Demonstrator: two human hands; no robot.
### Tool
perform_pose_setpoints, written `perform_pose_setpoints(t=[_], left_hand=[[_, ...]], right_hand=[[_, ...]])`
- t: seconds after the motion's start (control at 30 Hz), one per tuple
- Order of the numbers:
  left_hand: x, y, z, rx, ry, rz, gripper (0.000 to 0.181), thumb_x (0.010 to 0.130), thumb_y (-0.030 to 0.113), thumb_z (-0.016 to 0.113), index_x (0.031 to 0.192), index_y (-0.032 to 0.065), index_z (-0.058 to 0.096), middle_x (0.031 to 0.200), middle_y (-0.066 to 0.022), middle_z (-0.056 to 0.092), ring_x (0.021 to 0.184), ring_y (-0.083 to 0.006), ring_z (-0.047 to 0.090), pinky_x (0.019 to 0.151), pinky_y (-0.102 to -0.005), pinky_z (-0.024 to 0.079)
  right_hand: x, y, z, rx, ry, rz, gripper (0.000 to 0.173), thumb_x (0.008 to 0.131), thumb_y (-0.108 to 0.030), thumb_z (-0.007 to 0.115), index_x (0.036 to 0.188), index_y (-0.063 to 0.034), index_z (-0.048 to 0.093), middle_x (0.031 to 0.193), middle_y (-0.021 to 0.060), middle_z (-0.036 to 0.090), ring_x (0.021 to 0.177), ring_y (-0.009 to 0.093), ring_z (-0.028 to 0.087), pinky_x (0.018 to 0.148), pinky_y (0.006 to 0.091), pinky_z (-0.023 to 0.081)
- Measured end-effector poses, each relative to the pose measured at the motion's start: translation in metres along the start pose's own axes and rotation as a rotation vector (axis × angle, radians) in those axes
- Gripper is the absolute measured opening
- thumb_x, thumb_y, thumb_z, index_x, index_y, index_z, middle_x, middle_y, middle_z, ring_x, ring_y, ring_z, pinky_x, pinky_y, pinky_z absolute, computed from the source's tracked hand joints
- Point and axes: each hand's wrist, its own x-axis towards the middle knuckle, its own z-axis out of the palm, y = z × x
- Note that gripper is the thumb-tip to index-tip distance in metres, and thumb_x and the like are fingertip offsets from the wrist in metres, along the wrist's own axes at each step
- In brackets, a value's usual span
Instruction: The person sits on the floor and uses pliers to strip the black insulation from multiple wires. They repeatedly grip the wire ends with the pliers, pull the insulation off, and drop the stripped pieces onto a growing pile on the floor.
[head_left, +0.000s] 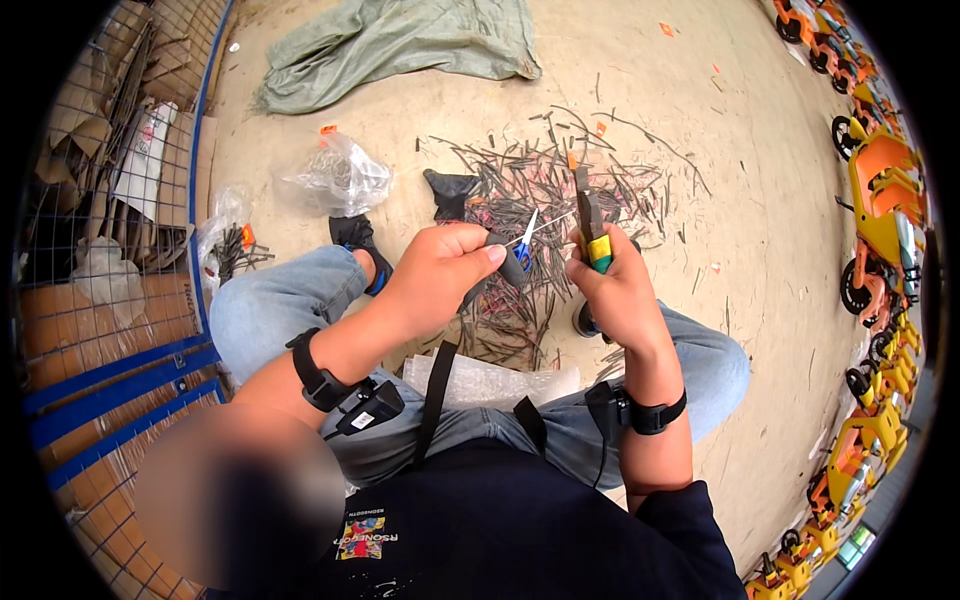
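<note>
My left hand (442, 274) pinches a dark piece of material (504, 259), and a thin light-coloured wire (555, 220) runs from it towards my right hand (619, 292). That hand grips pliers (590, 210) with yellow-and-green handles, their dark jaws pointing away from me. Whether the jaws touch the wire I cannot tell. Between the hands, small scissors (524, 249) with blue handles show against a heap of black and reddish wire or tubing scraps (525, 180). A black cloth-like piece (451, 189) lies at the heap's left edge.
A clear plastic bag (341, 176) lies beyond my left shoe (361, 244). Further off is a green woven sack (405, 45). A blue wire-mesh cage (199, 150) with cardboard borders the left. Orange and yellow toy-like vehicles (877, 202) line the right. Bubble wrap (495, 379) lies before my lap.
</note>
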Motion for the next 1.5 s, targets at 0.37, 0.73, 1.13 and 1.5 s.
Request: perform_pose_setpoints(t=[0.37, 0.73, 1.13, 1.5], left_hand=[[-0.003, -0.003, -0.002, -0.017, -0.046, 0.021, 0.024, 0.097, 0.018, 0.055, 0.091, -0.0005, 0.069, 0.063, 0.0109, 0.043, 0.058, 0.0003, 0.031, 0.051, -0.0204, 0.025], [0.000, -0.006, -0.027, -0.293, 0.072, -0.043, 0.029, 0.099, 0.025, 0.051, 0.097, -0.0001, 0.066, 0.056, 0.0067, 0.040, 0.044, -0.0029, 0.032, 0.042, -0.0206, 0.026], [0.025, 0.022, -0.029, -0.796, -0.006, 0.093, 0.028, 0.103, 0.022, 0.044, 0.114, 0.0003, 0.058, 0.077, -0.0007, 0.059, 0.069, -0.0106, 0.050, 0.067, -0.0288, 0.043], [0.027, 0.018, -0.039, -0.877, 0.024, 0.156, 0.027, 0.102, 0.024, 0.047, 0.111, 0.0008, 0.059, 0.076, -0.0003, 0.057, 0.066, -0.0092, 0.044, 0.064, -0.0277, 0.041]], right_hand=[[0.002, 0.000, -0.015, -0.034, 0.149, 0.038, 0.019, 0.086, -0.003, 0.060, 0.104, -0.0017, 0.055, 0.081, 0.0041, 0.056, 0.072, 0.011, 0.052, 0.066, 0.0284, 0.045], [0.008, 0.018, -0.070, 0.215, 0.438, 0.024, 0.030, 0.082, 0.003, 0.054, 0.111, -0.0022, 0.055, 0.099, 0.0057, 0.058, 0.086, 0.013, 0.054, 0.078, 0.0277, 0.046], [0.002, 0.009, 0.032, 0.573, -0.214, 0.062, 0.019, 0.089, 0.000, 0.058, 0.107, -0.0039, 0.053, 0.126, 0.0156, 0.058, 0.085, 0.016, 0.060, 0.078, 0.0300, 0.050], [0.007, -0.001, 0.061, 0.541, -0.335, 0.001, 0.020, 0.089, -0.007, 0.064, 0.104, -0.0034, 0.051, 0.098, 0.0089, 0.066, 0.079, 0.012, 0.057, 0.073, 0.0272, 0.047]])
